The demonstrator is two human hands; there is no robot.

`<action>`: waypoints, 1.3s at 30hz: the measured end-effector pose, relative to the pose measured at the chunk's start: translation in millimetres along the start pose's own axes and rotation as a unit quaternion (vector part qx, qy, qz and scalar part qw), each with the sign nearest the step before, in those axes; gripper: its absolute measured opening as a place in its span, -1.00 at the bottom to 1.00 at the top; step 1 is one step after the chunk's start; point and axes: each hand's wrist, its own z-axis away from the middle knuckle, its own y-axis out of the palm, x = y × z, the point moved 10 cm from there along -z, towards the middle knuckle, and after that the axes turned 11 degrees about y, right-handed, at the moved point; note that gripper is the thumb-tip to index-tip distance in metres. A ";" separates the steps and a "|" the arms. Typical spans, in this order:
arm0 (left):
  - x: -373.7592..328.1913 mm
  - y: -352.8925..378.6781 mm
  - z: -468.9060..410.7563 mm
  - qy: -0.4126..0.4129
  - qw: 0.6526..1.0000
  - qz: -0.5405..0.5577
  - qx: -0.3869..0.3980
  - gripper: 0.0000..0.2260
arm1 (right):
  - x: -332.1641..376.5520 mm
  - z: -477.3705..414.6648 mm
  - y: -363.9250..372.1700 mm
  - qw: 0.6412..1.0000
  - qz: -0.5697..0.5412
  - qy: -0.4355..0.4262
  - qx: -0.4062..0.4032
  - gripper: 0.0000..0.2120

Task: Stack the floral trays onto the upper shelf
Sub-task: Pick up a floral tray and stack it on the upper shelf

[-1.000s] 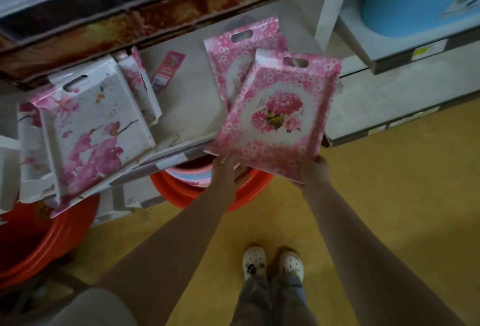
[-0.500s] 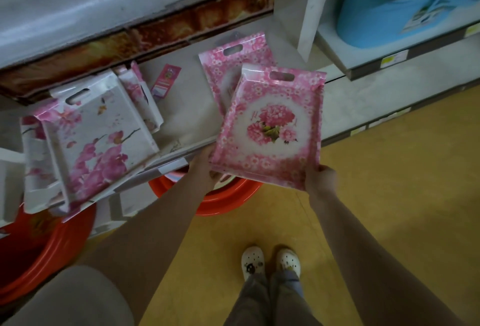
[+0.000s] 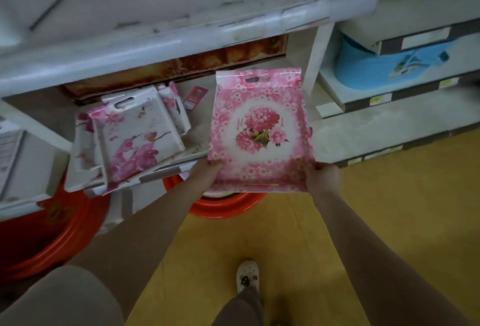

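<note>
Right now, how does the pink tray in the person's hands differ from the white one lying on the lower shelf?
The pink peony tray is pink all over with a central bouquet; the white blossom tray is mostly white with a pink branch. The left hand and right hand hold the pink one up by its near corners; the white one lies tilted on other trays. Both are rectangular with cut-out handles.

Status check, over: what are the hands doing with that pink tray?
Left hand and right hand grip pink floral tray by its near corners. Tray held below upper shelf. Shelf's front edge overhead, in the lift path.
</note>
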 end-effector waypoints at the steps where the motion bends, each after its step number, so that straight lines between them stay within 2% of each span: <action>1: -2.9 -4.7 13.3 0.006 1.000 -0.001 -0.012 -0.42 | 1.6 7.2 -1.3 1.000 0.008 -0.012 0.007 -0.60; 4: -1.6 -18.4 55.3 0.009 0.998 -0.041 -0.056 -0.56 | 0.8 31.1 -5.7 0.998 0.027 -0.043 0.035 -0.66; 6: 2.5 -25.8 85.5 0.008 0.995 -0.056 -0.086 -0.56 | 0.9 49.5 -10.5 0.995 0.042 -0.072 0.048 -0.75; 9: 16.6 -34.1 137.1 0.003 0.992 -0.045 -0.121 -0.43 | -4.6 77.4 -11.6 0.989 0.061 -0.112 0.073 -0.74; 13: 29.8 -55.8 199.5 -0.011 0.980 -0.078 -0.183 -0.67 | -5.8 118.3 -5.6 0.979 0.075 -0.160 0.106 -0.75; 20: 43.1 -116.8 282.9 -0.024 0.954 -0.103 -0.282 -0.64 | 0.8 185.8 29.7 0.961 0.089 -0.211 0.152 -0.72; 29: 126.9 -222.8 392.7 -0.078 0.920 -0.059 -0.379 -0.57 | 7.8 327.9 112.7 0.923 0.116 -0.289 0.225 -0.74; 34: 172.5 -295.8 461.9 -0.072 0.901 -0.032 -0.426 -0.61 | -9.6 415.6 174.3 0.909 0.122 -0.303 0.257 -0.87; 37: 185.1 -340.3 495.7 -0.050 0.895 -0.030 -0.443 -0.67 | -17.0 461.6 205.3 0.905 0.122 -0.302 0.273 -0.79; 39: 196.6 -370.6 520.7 -0.041 0.891 -0.030 -0.452 -0.64 | -22.5 497.1 224.3 0.901 0.127 -0.310 0.278 -0.80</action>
